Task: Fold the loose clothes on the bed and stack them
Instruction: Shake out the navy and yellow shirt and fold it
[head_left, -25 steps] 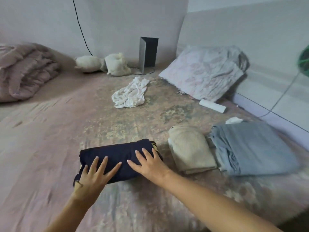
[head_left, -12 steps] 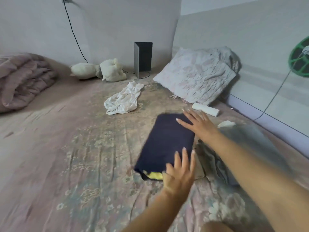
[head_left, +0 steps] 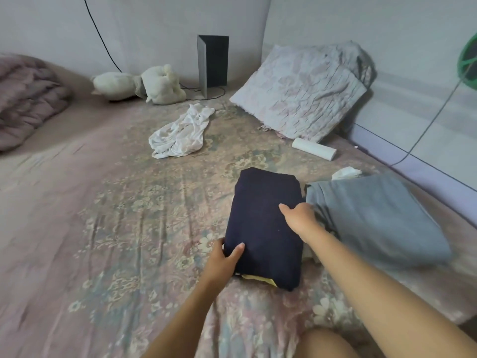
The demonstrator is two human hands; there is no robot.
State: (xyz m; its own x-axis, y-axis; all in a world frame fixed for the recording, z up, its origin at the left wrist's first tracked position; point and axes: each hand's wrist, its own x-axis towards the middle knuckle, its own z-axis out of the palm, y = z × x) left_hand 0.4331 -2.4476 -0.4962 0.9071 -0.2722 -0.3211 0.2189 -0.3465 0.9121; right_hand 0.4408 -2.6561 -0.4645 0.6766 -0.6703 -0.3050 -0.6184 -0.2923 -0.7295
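Note:
A folded dark navy garment (head_left: pixel 263 223) with a yellow edge showing at its near end lies on the bed, covering the folded beige garment that sat there before. My left hand (head_left: pixel 223 257) grips its near left corner, thumb on top. My right hand (head_left: pixel 299 215) holds its right edge, fingers tucked down between it and the folded grey-blue garment (head_left: pixel 382 215) beside it. A loose crumpled white garment (head_left: pixel 180 133) lies farther up the bed.
The flowered bedsheet (head_left: pixel 116 228) spreads left. A pillow (head_left: pixel 302 89) leans on the right wall, a white roll (head_left: pixel 313 148) below it. A plush toy (head_left: pixel 144 85), a dark box (head_left: pixel 213 62), a folded quilt (head_left: pixel 25 99) and a green fan (head_left: pixel 468 58) stand around.
The navy garment went from in front of me onto the beige folded garment and turned lengthwise. Both hands shifted from lying flat on top to holding its edges.

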